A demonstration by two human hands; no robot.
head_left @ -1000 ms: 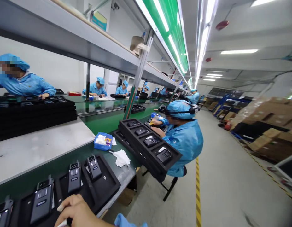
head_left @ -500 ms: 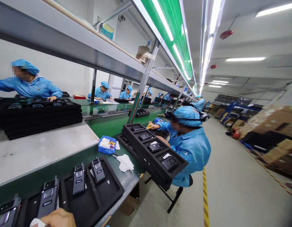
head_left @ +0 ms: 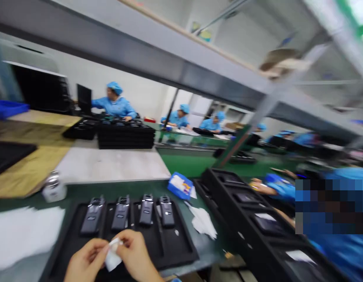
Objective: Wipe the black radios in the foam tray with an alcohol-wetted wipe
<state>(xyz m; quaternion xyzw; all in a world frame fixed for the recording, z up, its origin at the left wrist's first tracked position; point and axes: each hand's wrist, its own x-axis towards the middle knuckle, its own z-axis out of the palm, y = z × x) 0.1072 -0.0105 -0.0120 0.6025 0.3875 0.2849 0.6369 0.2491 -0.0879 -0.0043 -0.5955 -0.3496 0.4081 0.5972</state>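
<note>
My left hand (head_left: pixel 88 259) and my right hand (head_left: pixel 137 251) meet low in the view, fingers closed on a small crumpled white wipe (head_left: pixel 112 258) between them. Both hands are over the front part of a black foam tray (head_left: pixel 180 248). Several dark handheld radios with stubby antennas lie in a row in its slots, just beyond my fingers. The leftmost radio (head_left: pixel 92 217) and its neighbour (head_left: pixel 120 214) are closest to my hands; the rightmost radio (head_left: pixel 167 211) is farther off. I touch none of them.
White sheets (head_left: pixel 22 235) and a metal-topped bottle (head_left: pixel 54 188) are at left. A blue bin (head_left: pixel 180 185) and crumpled wipes (head_left: pixel 203 221) lie right of the tray. Stacked foam trays (head_left: pixel 243 219) stand beside a co-worker in blue (head_left: pixel 340 250). A shelf (head_left: pixel 169 58) crosses overhead.
My view has swung left and down, bringing the whole radio tray, bottle and white sheets into sight. Both hands now show together on the wipe; earlier only one hand showed at the bottom edge.
</note>
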